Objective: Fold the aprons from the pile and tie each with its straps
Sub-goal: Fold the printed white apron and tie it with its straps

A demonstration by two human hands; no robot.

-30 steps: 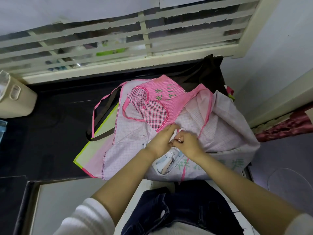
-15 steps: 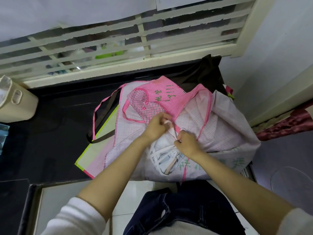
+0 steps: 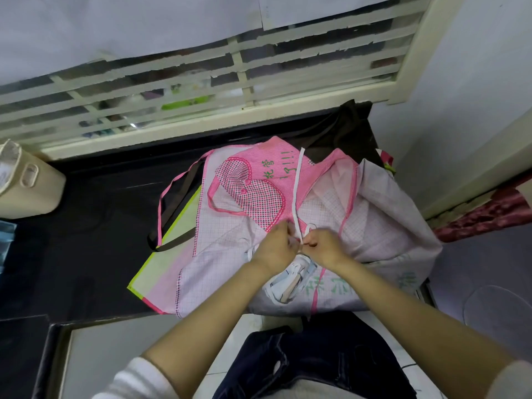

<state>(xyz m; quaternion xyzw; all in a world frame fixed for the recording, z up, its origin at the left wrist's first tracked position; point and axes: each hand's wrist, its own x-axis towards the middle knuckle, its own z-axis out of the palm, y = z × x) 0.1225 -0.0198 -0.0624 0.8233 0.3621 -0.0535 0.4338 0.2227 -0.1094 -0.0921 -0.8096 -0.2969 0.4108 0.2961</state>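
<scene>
Tying: knot under way on one folded apron (image 3: 289,283), judging by the strap work; bundle not yet secured.
Left grip (image 3: 275,246): fingers curled, pinching the white strap (image 3: 296,185) at its lower end.
Right grip (image 3: 325,243): thumb and fingers pinching the same strap, touching the left grip; a small loop of strap shows just above the knuckles.
Strap: free end runs up from the two grips, away from the person, lying over the pink apron (image 3: 250,156).
Apron location: folded apron sits under both grips, on top of the pile (image 3: 388,220), toward the near edge of the black worktop (image 3: 95,214) that carries the pile.
Method: hold the crossing tight with one grip while the other draws the free end through; pull along the strap, not upward, so the folds underneath stay shut.
Method: take slack out evenly on both sides before cinching.
Risk: thin strap probably slips easily; loose aprons below may drag along under a hard pull.
Not resolved: knot form hidden between the fingers.
Also present: beige basket (image 3: 28,180), far left on the worktop.
</scene>
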